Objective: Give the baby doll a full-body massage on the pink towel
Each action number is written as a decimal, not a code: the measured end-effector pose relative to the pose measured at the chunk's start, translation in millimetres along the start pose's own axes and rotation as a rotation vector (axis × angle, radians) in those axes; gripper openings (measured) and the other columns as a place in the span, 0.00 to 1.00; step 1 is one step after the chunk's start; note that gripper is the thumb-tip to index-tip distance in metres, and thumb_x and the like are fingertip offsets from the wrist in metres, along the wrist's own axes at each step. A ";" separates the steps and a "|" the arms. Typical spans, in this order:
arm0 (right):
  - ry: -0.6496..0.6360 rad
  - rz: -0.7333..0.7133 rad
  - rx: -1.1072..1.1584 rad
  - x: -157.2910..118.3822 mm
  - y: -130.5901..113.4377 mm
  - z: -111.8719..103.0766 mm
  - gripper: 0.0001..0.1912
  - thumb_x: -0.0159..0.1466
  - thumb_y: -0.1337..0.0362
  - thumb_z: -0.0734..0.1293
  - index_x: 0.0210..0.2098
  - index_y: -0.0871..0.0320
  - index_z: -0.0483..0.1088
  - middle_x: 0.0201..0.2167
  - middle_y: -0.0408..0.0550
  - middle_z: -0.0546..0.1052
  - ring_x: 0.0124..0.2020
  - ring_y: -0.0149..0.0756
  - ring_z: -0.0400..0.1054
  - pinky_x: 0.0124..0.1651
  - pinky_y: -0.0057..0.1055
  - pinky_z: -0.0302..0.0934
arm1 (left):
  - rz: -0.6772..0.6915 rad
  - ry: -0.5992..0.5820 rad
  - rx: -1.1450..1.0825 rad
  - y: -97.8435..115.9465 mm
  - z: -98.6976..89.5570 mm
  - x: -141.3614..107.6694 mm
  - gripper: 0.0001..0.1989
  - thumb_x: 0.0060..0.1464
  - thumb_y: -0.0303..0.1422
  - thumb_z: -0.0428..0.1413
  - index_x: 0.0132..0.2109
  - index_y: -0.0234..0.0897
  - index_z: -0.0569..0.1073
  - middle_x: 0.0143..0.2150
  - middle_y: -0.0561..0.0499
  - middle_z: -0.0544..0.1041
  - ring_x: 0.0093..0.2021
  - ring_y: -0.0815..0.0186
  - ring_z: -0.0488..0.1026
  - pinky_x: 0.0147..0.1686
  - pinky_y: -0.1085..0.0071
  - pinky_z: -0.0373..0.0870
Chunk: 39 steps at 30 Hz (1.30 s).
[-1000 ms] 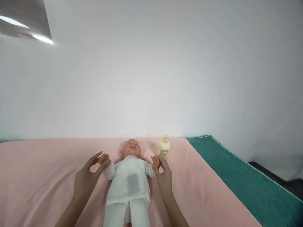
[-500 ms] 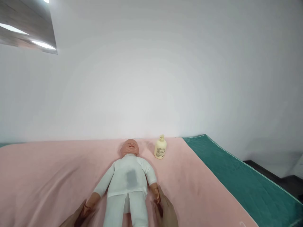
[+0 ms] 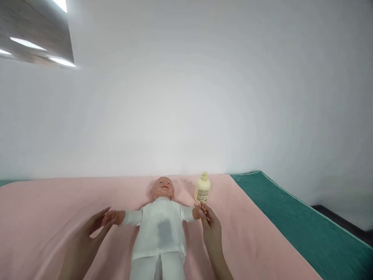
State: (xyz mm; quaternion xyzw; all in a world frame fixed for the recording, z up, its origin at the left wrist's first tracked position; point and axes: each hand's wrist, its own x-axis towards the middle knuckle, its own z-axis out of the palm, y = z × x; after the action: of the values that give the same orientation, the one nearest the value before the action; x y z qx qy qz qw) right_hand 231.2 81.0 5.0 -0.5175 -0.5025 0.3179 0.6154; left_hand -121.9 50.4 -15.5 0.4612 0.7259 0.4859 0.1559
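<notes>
Doll (image 3: pixel 161 217) held, arms (image 3: pixel 131 217) outspread
Across the lower frame, its hands (image 3: pixel 116 217) are pinched narrowly, one by the left hand (image 3: pixel 83 241), one by the right hand (image 3: pixel 212 233).

I see the doll (image 3: pixel 151 229) flat on its back in the lower middle of the frame, its bald, smiling head (image 3: pixel 163 188) uppermost. It wears a white top (image 3: pixel 150 217) with a grey patch (image 3: pixel 165 233) at the front, and white trousers (image 3: pixel 173 266) cut off by the bottom edge. Both arms stretch sideways in white sleeves (image 3: pixel 132 217), hands bare, the one at left reaching farther from the body.
</notes>
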 end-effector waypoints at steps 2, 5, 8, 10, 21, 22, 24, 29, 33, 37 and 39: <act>-0.021 -0.038 0.028 26.4 -3.5 13.8 0.22 0.60 0.50 0.64 0.45 0.59 0.74 0.45 0.53 0.78 0.50 0.48 0.70 0.52 0.38 0.64 | -0.008 -0.029 -0.083 19.3 13.1 24.6 0.20 0.52 0.45 0.56 0.52 0.48 0.72 0.49 0.51 0.78 0.49 0.52 0.75 0.39 0.65 0.73; -0.032 -0.079 -0.009 65.2 1.3 36.1 0.24 0.60 0.48 0.63 0.44 0.60 0.75 0.45 0.55 0.78 0.48 0.47 0.71 0.52 0.38 0.63 | -0.012 -0.035 -0.287 33.9 47.7 58.1 0.23 0.51 0.46 0.56 0.53 0.44 0.71 0.54 0.50 0.76 0.53 0.55 0.72 0.48 0.65 0.71; -0.095 -0.082 -0.020 97.7 15.2 56.7 0.27 0.59 0.44 0.61 0.40 0.62 0.76 0.41 0.56 0.79 0.45 0.48 0.72 0.49 0.37 0.64 | -0.059 -0.145 -0.441 31.6 84.6 80.5 0.28 0.53 0.49 0.54 0.55 0.36 0.70 0.57 0.44 0.73 0.57 0.55 0.69 0.52 0.65 0.69; -0.148 -0.072 -0.039 113.4 27.5 68.7 0.28 0.58 0.43 0.61 0.35 0.62 0.76 0.37 0.56 0.80 0.42 0.48 0.74 0.45 0.37 0.66 | -0.080 -0.220 -0.449 26.3 102.4 89.3 0.29 0.53 0.49 0.53 0.54 0.33 0.71 0.57 0.42 0.72 0.57 0.54 0.69 0.52 0.64 0.69; -0.235 -0.019 -0.280 137.8 79.0 91.9 0.26 0.59 0.46 0.60 0.23 0.61 0.75 0.23 0.52 0.79 0.29 0.45 0.72 0.34 0.35 0.62 | 0.048 -0.427 -0.345 19.8 119.3 103.5 0.27 0.51 0.49 0.54 0.47 0.30 0.77 0.49 0.42 0.78 0.51 0.52 0.74 0.50 0.64 0.69; -0.235 -0.033 -0.282 136.8 77.7 91.2 0.25 0.60 0.46 0.60 0.25 0.61 0.75 0.24 0.52 0.79 0.29 0.46 0.73 0.34 0.36 0.62 | 0.045 -0.410 -0.350 19.8 118.9 102.5 0.27 0.52 0.49 0.54 0.48 0.30 0.77 0.50 0.42 0.78 0.52 0.52 0.73 0.51 0.64 0.69; -0.219 -0.071 -0.270 133.0 72.1 89.0 0.24 0.61 0.48 0.59 0.30 0.62 0.76 0.28 0.53 0.80 0.33 0.46 0.73 0.38 0.37 0.63 | 0.030 -0.375 -0.367 20.3 116.5 100.1 0.29 0.52 0.50 0.53 0.51 0.30 0.75 0.51 0.42 0.77 0.53 0.53 0.72 0.50 0.65 0.70; -0.186 -0.178 -0.180 113.1 44.5 73.7 0.22 0.63 0.50 0.60 0.42 0.61 0.74 0.42 0.55 0.79 0.45 0.44 0.72 0.48 0.36 0.63 | 0.002 -0.288 -0.383 27.0 93.8 92.7 0.32 0.49 0.50 0.56 0.55 0.33 0.71 0.51 0.43 0.77 0.51 0.53 0.74 0.42 0.68 0.74; -0.185 -0.215 -0.154 84.8 18.0 46.8 0.20 0.61 0.53 0.64 0.46 0.60 0.73 0.45 0.53 0.78 0.46 0.44 0.71 0.49 0.36 0.64 | 0.053 -0.208 -0.320 34.1 63.3 76.7 0.31 0.48 0.49 0.57 0.57 0.39 0.70 0.53 0.45 0.76 0.51 0.53 0.74 0.41 0.68 0.74; -0.161 -0.274 -0.235 41.7 1.2 14.2 0.20 0.61 0.58 0.65 0.50 0.58 0.72 0.48 0.52 0.76 0.48 0.44 0.70 0.52 0.37 0.64 | 0.069 -0.096 -0.106 38.5 32.3 42.4 0.28 0.48 0.47 0.57 0.56 0.45 0.71 0.52 0.50 0.77 0.53 0.51 0.72 0.43 0.65 0.72; -0.156 -0.275 -0.300 16.3 -1.0 -1.0 0.19 0.61 0.59 0.65 0.51 0.57 0.72 0.48 0.51 0.77 0.49 0.44 0.70 0.52 0.37 0.64 | 0.016 -0.042 0.004 35.3 20.0 18.6 0.27 0.48 0.49 0.57 0.55 0.50 0.71 0.51 0.53 0.77 0.51 0.50 0.73 0.41 0.64 0.73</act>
State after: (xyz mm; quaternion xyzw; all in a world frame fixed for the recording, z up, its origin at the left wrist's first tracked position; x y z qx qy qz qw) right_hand 236.8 95.3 10.8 -0.5038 -0.6559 0.1917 0.5284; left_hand -99.9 80.5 9.1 0.4775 0.7198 0.4758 0.1662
